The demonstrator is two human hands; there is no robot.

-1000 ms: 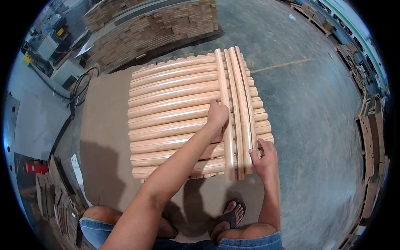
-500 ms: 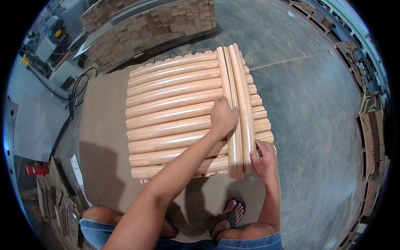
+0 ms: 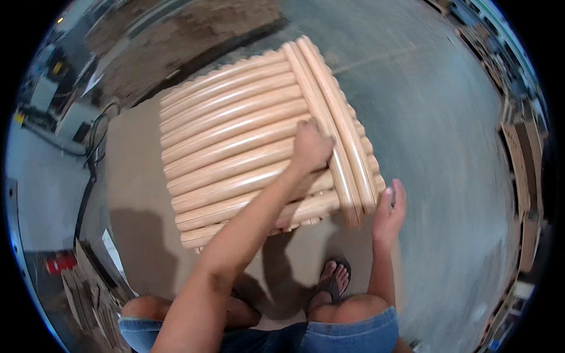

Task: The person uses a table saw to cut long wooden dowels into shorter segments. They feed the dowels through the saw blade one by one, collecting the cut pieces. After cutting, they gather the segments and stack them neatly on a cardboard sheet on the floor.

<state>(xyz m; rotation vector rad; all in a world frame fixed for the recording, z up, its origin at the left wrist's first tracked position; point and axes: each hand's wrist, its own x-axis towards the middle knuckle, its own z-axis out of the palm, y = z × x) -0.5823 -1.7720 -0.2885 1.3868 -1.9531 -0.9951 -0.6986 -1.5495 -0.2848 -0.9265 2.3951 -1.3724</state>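
Rounded, glossy wood-grain slats lie side by side in a stacked layer in front of me. Across their right end rest two more slats, a left crosswise slat and a right crosswise slat, side by side and pointing away from me. My left hand is closed at the middle of the left crosswise slat, its fingers curled at the slat's edge and partly hidden. Just right of the near ends, my right hand is raised with fingers stretched and holds nothing.
Under the stack spreads a brown sheet on the grey floor. A large pile of boards stands behind it. Cables hang at the left, above scrap boards. More stacked boards line the right edge.
My right hand has come away from the right crosswise slat and opened. My left hand stays at the left one. The whole view has shifted and tilted.
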